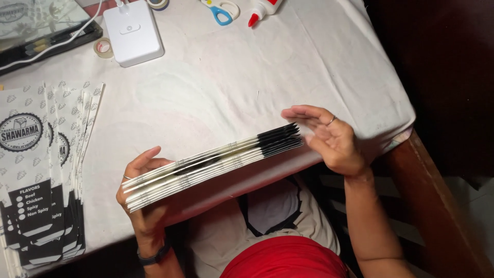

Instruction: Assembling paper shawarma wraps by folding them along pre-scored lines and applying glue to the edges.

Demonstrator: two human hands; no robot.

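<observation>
Bag stack [213, 163] held edge-on above the tabletop [231, 77] edge: left hand [141, 198] fingers [146, 157] grasp its left end; right hand [329, 138], fingers [303, 112] released, presses flat against its right end.

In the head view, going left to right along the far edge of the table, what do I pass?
Tape roll → white box device → second tape roll at the top edge → blue-handled scissors → glue bottle with red tip.
</observation>
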